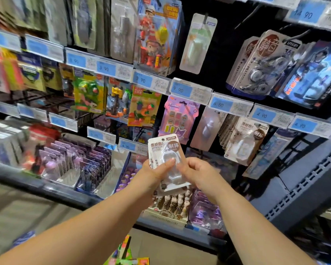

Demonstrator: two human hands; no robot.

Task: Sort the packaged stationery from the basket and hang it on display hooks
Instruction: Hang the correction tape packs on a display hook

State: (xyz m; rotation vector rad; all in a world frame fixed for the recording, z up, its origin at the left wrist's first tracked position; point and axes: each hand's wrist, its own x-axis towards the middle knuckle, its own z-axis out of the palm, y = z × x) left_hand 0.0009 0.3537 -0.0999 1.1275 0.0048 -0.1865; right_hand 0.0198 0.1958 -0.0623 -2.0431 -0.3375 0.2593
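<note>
Left hand and right hand both pinch white packs, held up before shelf of hanging packs.

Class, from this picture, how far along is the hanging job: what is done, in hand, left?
Done, perhaps: matching white packs hang on a hook at right. In hand: the left hand and right hand grip a white pack, not yet hung. Left: colourful packs lie below the arms.

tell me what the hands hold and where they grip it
Left hand and right hand both grip the white blister packs at their lower half, left thumb on the clear blister; the hang-hole top is free.
</note>
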